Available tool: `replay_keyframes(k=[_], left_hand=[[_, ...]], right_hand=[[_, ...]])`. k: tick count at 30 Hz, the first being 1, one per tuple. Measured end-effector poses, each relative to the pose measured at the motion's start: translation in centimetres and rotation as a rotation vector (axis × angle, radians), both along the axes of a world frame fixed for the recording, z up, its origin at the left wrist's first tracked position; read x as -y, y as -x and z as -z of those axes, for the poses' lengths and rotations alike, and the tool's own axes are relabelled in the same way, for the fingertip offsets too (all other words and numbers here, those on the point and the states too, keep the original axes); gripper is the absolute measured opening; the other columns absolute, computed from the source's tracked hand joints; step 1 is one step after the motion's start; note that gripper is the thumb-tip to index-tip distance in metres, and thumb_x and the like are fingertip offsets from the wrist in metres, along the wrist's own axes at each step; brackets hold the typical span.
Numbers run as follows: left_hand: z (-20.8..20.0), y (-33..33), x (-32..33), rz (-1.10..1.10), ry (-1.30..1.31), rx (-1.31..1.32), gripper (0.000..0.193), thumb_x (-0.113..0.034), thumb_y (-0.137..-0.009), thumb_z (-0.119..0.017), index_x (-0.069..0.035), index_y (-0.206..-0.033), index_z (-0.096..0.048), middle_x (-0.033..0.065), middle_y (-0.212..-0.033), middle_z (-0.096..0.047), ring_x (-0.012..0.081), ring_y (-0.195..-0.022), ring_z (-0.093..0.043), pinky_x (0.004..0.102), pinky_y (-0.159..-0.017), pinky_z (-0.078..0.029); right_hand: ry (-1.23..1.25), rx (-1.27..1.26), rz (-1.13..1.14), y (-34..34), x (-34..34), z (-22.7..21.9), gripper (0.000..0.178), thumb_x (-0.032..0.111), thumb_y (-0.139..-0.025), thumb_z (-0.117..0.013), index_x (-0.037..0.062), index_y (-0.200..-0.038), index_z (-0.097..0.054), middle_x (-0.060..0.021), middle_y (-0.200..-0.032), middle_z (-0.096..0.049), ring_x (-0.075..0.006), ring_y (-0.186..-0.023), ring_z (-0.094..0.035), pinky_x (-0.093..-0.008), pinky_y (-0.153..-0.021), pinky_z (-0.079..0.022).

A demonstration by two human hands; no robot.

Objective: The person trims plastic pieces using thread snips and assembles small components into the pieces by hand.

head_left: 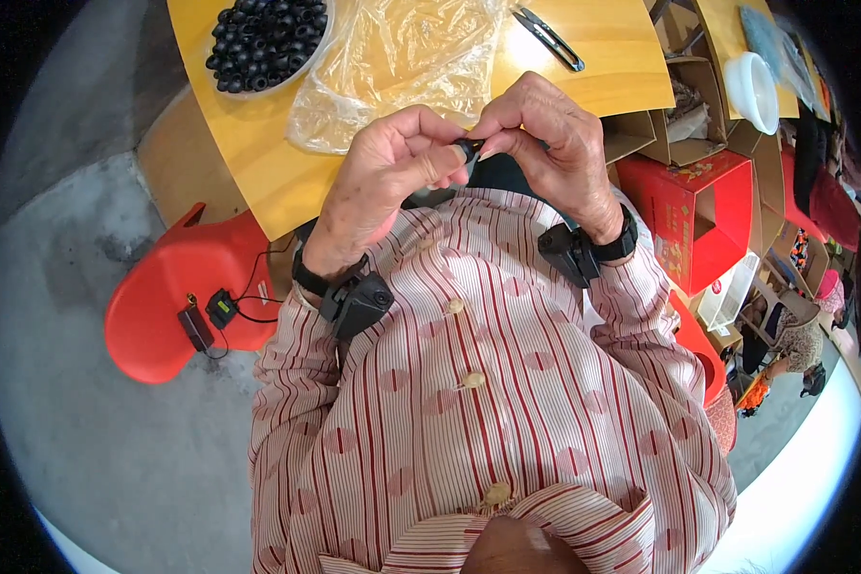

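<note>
Both hands meet at the table's near edge over a small black ring-shaped piece. My left hand is closed, pinching the piece between thumb and fingers. From the other side, the thumb and forefinger of my right hand press together right at the piece; whatever is between those fingertips is too small to make out. Beyond my left hand stands a white bowl heaped with small black hollow pieces that look similar. A crumpled clear plastic bag lies just beyond my hands. Black thread snips rest past my right hand.
The yellow table ends close in front of me. A red chair at the left carries small black devices with cables. To the right are a red box, open cardboard boxes and a white bowl. Another person is at the far right.
</note>
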State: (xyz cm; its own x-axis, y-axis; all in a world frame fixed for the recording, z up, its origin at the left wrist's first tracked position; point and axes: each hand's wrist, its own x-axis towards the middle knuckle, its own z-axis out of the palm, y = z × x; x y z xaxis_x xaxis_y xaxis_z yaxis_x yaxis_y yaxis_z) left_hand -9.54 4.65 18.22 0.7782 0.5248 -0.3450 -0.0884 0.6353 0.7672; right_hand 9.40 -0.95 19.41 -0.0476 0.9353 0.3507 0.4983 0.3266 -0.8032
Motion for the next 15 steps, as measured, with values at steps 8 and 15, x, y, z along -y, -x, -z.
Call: replay_keyframes(k=[8, 15], left_hand=[[-0.2, -0.17, -0.22, 0.009, -0.112, -0.084, 0.018, 0.003, -0.08, -0.061, 0.002, -0.097, -0.055, 0.0073, -0.084, -0.063, 0.01, -0.077, -0.059, 0.0211, -0.07, -0.047], [-0.22, -0.98, 0.62, -0.02, -0.396, -0.193, 0.015, 0.006, -0.079, -0.059, 0.003, -0.093, -0.055, 0.0102, -0.083, -0.064, 0.0138, -0.076, -0.063, 0.0256, -0.069, -0.05]], right_hand=[[-0.009, 0.03, -0.058, -0.02, -0.07, -0.31, 0.018, -0.004, -0.063, -0.07, 0.0039, -0.077, -0.063, -0.0042, -0.071, -0.059, -0.0221, -0.069, -0.055, -0.0316, -0.061, -0.045], [0.068, 0.09, -0.078, 0.1, -0.11, -0.74, 0.018, -0.003, -0.062, -0.07, 0.0037, -0.076, -0.06, -0.0056, -0.072, -0.059, -0.0248, -0.071, -0.055, -0.0327, -0.063, -0.045]])
